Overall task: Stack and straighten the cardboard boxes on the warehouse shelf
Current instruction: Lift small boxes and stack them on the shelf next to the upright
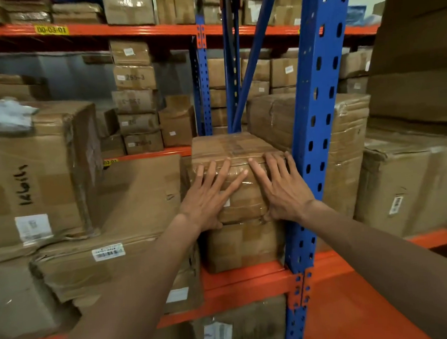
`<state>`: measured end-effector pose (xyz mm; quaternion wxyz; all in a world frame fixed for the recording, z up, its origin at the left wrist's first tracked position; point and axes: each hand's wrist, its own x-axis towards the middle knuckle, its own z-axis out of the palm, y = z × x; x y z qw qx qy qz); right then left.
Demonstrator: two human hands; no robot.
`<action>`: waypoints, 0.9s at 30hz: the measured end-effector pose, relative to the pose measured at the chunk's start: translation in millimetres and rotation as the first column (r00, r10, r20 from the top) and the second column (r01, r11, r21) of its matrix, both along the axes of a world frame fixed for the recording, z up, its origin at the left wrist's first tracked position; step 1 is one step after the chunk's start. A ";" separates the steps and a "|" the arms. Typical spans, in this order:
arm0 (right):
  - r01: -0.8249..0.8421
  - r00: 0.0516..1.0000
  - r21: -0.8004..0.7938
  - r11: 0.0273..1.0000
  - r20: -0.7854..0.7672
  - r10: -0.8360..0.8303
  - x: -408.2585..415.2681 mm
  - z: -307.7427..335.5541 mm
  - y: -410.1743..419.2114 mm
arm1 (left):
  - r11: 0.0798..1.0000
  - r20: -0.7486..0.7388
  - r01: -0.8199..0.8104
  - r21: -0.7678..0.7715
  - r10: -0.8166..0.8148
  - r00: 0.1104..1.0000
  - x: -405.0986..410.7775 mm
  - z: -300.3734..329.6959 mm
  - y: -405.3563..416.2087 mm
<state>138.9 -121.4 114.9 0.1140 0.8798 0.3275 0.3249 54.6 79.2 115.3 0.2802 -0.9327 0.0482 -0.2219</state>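
Top box [233,174] sits on a lower box [244,246] on the orange shelf beam [242,278], just left of the blue upright [320,137]. Left hand [208,194] and right hand [283,186] lie flat on its near face, fingers spread: open grip, nothing clasped. Tape-wrapped, so probably slick; looks stiff and moderately heavy. Better hold: side edges or bottom seam. Upright blocks the right side; big leaning carton [130,201] crowds the left.

Single head-worn wide-angle view, facing forward and slightly down into the shelf [240,283] bay. Close range: both forearms reach in from the bottom edge. Blue upright [318,116] stands near, right of centre. Edges bow.
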 end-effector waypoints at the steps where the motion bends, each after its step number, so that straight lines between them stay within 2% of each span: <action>1: -0.006 1.000 0.004 1.000 -0.007 0.006 1.5 -0.7 0.1 | 1.000 0.005 -0.001 0.011 0.001 1.000 0.1 -1.2 0.0; 6: -0.016 1.000 -0.009 1.000 -0.004 0.016 0.8 -4.2 -3.4 | 0.996 0.055 -0.016 0.086 0.012 0.998 -0.6 -6.8 -4.5; 10: -0.032 0.999 -0.005 0.999 -0.004 0.032 -1.5 -5.8 -3.9 | 0.998 0.041 -0.021 0.061 0.019 0.999 -2.9 -9.0 -8.1; 14: -0.191 0.981 0.046 0.981 -0.022 0.192 -3.8 14.4 -9.9 | 0.997 0.009 0.067 -0.028 -0.067 0.998 -8.8 4.0 3.0; 16: -0.284 0.959 0.058 0.957 0.020 0.283 -5.5 33.6 -8.2 | 0.983 0.069 0.137 -0.123 -0.129 0.989 -18.4 17.6 10.3; 18: -0.373 0.926 0.085 0.924 0.100 0.365 -7.6 58.4 5.9 | 0.969 0.233 0.156 -0.191 -0.109 0.966 -31.1 33.3 18.5; 20: -0.450 0.888 0.131 0.884 0.170 0.427 -12.7 86.7 31.0 | 0.958 0.433 0.132 -0.254 -0.009 0.901 -46.5 49.7 31.2; 23: -0.559 0.816 0.120 0.821 0.260 0.517 -31.9 134.2 78.4 | 0.939 0.672 0.074 -0.336 0.184 0.717 -79.2 72.1 53.2; 25: -0.628 0.760 0.078 0.775 0.279 0.587 -48.5 160.4 108.7 | 0.911 0.756 0.072 -0.406 0.291 0.587 -101.3 79.9 70.6; 27: -0.698 0.684 -0.028 0.715 0.271 0.678 -74.1 181.8 142.6 | 0.840 0.765 0.076 -0.537 0.446 0.465 -129.9 77.7 92.6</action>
